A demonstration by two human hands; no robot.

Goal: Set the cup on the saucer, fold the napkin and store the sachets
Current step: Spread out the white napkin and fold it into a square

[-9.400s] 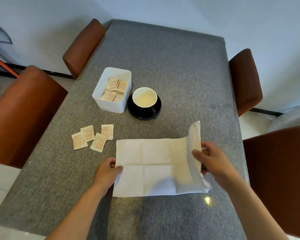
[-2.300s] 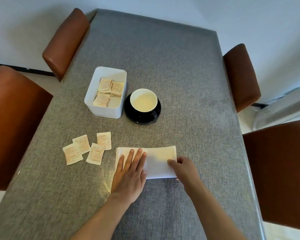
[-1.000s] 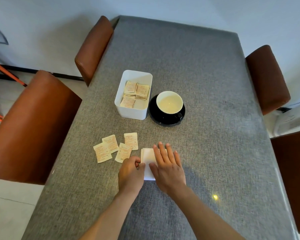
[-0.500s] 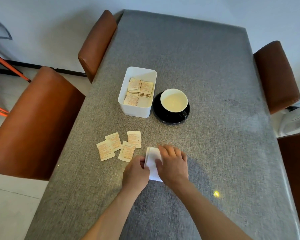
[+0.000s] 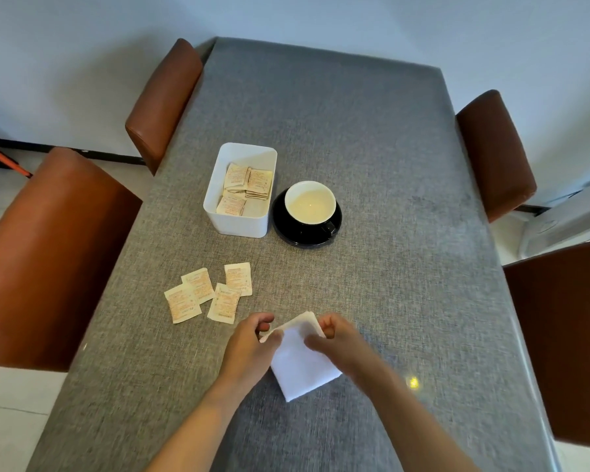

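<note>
The white napkin (image 5: 298, 364), folded to a small rectangle, is tilted and lifted at its far end between my hands. My left hand (image 5: 249, 349) pinches its far left corner and my right hand (image 5: 341, 342) pinches its far right corner. Several loose sachets (image 5: 209, 292) lie on the cloth left of the napkin. Behind them stands a white box (image 5: 241, 223) with more sachets (image 5: 249, 183) inside. Right of the box a cup (image 5: 310, 203), white inside, sits on a black saucer (image 5: 286, 231).
A grey cloth covers the table (image 5: 372, 148). Brown chairs stand on both sides: two on the left (image 5: 48, 253) (image 5: 164, 97), two on the right (image 5: 494, 151) (image 5: 566, 335). A small light spot (image 5: 413, 382) shines near my right forearm.
The napkin went from a wide sheet to a small folded rectangle. Since half a second ago both hands have lifted its far corners and it has turned askew.
</note>
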